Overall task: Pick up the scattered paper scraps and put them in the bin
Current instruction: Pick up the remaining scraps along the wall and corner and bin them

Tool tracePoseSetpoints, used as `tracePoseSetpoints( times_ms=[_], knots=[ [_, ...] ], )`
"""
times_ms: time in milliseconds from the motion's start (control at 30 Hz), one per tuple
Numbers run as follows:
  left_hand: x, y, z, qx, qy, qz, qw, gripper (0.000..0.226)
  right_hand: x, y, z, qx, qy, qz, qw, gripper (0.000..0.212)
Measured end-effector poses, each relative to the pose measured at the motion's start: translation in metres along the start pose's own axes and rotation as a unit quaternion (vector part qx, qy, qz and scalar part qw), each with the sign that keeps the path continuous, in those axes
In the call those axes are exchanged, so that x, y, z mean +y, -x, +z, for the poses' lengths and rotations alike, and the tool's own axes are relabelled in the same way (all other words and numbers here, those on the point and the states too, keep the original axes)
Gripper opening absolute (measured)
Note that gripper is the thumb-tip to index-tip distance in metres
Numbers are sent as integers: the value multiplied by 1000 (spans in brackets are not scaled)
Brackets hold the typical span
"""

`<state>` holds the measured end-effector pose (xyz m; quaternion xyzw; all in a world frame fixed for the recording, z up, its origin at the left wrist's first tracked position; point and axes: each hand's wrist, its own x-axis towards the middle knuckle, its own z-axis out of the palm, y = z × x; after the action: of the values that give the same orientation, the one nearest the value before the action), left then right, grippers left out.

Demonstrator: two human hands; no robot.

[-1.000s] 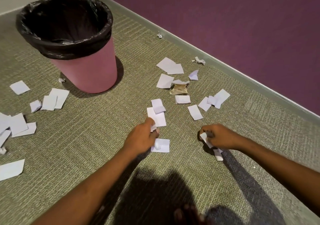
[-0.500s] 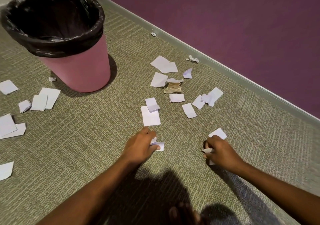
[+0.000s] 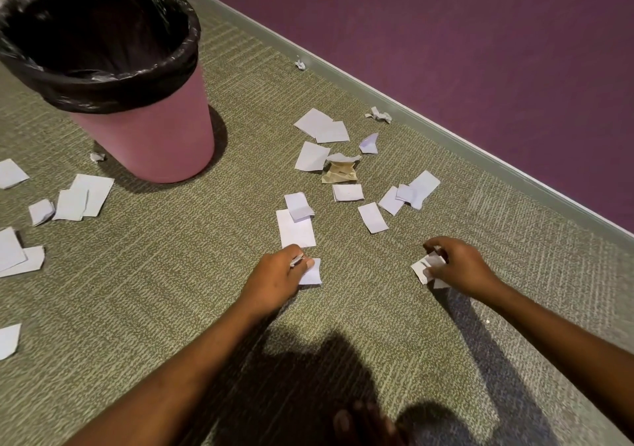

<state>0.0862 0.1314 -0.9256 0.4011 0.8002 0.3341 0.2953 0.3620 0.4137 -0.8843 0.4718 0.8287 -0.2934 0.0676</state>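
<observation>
Both reaching right of the black-lined pink plastic bin (image 3: 147,143), your left hand (image 3: 278,274) is pinching a white paper scrap (image 3: 313,273), your right hand (image 3: 459,267) clutching crumpled scraps (image 3: 423,267).

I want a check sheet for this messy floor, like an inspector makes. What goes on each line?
Surface: green-grey carpet, with dark shadows near the bottom edge.
Job's things: pink bin with a black liner stands upright at upper left, and its inside is too dark to judge. White paper scraps lie loose ahead of the hands, with more left of the bin.
Clutter: brown crumpled paper among the middle scraps; small white wad by the skirting.
Grips: left hand pinches a white scrap; right hand holds a bunch of scraps.
Cables: nothing seen.
Surroundings: purple wall, grey skirting.
</observation>
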Motion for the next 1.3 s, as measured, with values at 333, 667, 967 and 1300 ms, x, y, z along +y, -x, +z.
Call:
tracePoseSetpoints(
  times_ms=[333, 667, 967, 1300],
  knots=[
    [4, -3, 0, 3, 34, -21, 999, 28, 11, -5, 1, -33, -90, 79, 992, 58],
    [1, -2, 3, -9, 51, -42, 998, 23, 8, -7, 5, -29, -80, 83, 993, 65],
    [5, 0, 2, -17, 42, -53, 998, 21, 4, -17, -4, -68, -104, 91, 988, 58],
    [3, 0, 3, -20, 45, -67, 997, 25, 6, -15, 8, -67, -54, 95, 992, 24]
  ],
)
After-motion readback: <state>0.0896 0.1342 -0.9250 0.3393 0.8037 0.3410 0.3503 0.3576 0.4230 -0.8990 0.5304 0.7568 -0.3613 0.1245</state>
